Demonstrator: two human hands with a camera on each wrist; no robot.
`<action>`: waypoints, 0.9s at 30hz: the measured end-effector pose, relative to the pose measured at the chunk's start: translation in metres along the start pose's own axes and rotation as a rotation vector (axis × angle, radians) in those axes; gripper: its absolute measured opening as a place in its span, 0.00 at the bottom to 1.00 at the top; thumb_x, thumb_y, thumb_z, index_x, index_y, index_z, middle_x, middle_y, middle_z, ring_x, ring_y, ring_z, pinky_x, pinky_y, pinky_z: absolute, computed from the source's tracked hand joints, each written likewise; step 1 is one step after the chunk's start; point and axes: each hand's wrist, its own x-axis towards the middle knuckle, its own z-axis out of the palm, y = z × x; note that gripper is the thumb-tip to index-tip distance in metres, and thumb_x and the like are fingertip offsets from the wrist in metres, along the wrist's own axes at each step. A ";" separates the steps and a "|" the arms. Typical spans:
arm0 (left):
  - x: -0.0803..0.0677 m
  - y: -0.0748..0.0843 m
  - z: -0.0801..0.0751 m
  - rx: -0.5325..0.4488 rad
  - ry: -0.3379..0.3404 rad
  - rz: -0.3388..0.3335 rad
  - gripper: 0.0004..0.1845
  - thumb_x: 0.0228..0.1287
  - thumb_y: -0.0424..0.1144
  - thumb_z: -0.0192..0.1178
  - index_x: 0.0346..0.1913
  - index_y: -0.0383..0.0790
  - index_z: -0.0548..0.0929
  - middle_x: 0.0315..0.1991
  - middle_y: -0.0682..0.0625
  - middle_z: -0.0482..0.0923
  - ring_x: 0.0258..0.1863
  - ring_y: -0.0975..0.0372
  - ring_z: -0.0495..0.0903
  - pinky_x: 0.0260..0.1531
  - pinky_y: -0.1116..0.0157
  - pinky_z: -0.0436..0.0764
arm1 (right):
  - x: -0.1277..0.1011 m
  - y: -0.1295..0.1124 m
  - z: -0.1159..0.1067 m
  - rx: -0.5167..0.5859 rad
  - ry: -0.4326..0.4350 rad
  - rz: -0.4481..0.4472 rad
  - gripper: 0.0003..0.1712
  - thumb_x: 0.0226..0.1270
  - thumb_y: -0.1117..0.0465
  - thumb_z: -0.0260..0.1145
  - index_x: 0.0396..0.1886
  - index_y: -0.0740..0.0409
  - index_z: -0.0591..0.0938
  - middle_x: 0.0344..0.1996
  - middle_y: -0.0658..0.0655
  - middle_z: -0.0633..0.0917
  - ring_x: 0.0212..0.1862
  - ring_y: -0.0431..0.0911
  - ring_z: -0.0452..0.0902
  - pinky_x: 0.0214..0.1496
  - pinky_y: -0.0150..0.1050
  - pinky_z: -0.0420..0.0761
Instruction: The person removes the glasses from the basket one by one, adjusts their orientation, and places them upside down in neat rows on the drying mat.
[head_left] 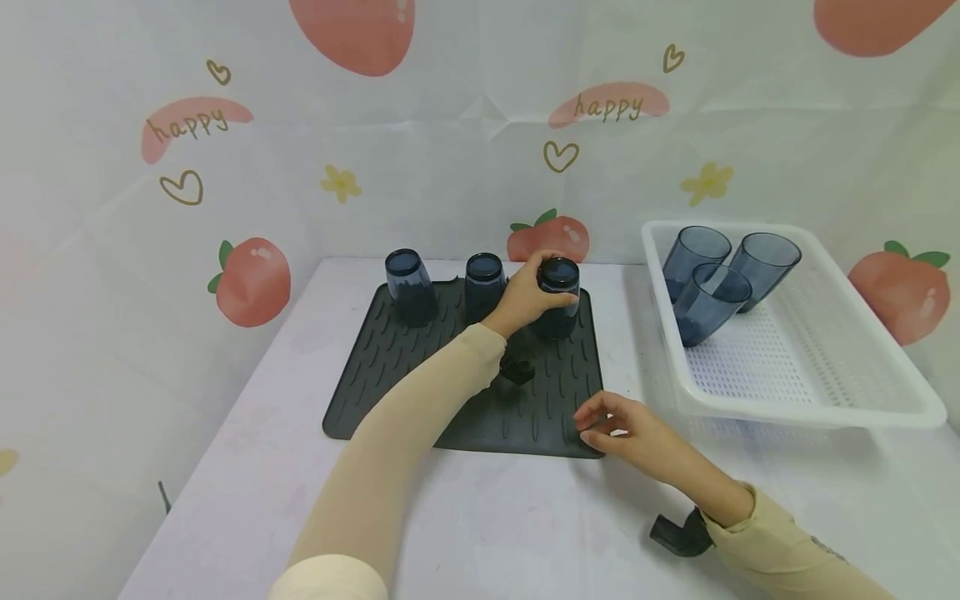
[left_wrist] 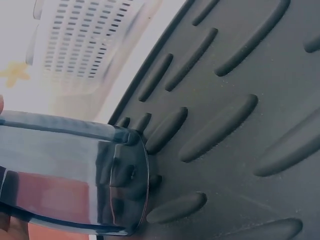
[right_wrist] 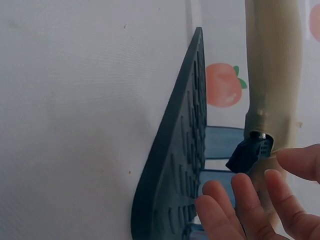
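In the head view my left hand point(head_left: 522, 297) grips a blue-tinted drinking glass point(head_left: 558, 321) at the back right of a black ribbed drying mat point(head_left: 480, 421). That glass stands upside down, and its rim meets the mat in the left wrist view, where only fingertips show at the edge. Two more upside-down glasses stand along the mat's back: a middle glass point(head_left: 483, 283) beside my left wrist and a left glass point(head_left: 408, 287). Near the mat's front right corner, my right hand point(head_left: 630, 432) hovers with loosely bent fingers, holding nothing; its spread fingers point(right_wrist: 247, 197) show in the right wrist view.
Right of the mat is a white plastic basket point(head_left: 810, 412) with a perforated floor. Three blue-tinted glasses point(head_left: 705, 304) lean together at its left end, mouths up. A white sheet printed with fruit point(head_left: 450, 183) hangs behind the pale table point(head_left: 480, 525).
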 end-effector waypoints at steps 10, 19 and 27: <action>0.001 -0.002 0.002 -0.025 0.016 0.000 0.38 0.55 0.40 0.72 0.68 0.47 0.65 0.61 0.50 0.71 0.59 0.58 0.73 0.57 0.61 0.75 | 0.000 -0.007 -0.008 -0.003 0.021 -0.039 0.13 0.66 0.65 0.65 0.47 0.68 0.77 0.44 0.65 0.81 0.43 0.44 0.80 0.41 0.32 0.83; 0.002 -0.005 0.004 -0.050 0.020 0.002 0.39 0.55 0.40 0.73 0.68 0.49 0.66 0.61 0.50 0.72 0.59 0.59 0.73 0.57 0.62 0.75 | -0.005 -0.020 -0.021 -0.067 0.094 -0.059 0.12 0.67 0.63 0.65 0.48 0.61 0.78 0.45 0.62 0.82 0.47 0.52 0.81 0.43 0.33 0.82; 0.002 -0.009 0.004 -0.064 0.027 0.018 0.37 0.55 0.39 0.72 0.67 0.49 0.66 0.60 0.51 0.72 0.58 0.60 0.74 0.58 0.62 0.75 | -0.007 -0.028 -0.028 -0.083 0.138 -0.092 0.12 0.68 0.62 0.65 0.49 0.57 0.78 0.46 0.58 0.83 0.48 0.43 0.82 0.45 0.32 0.83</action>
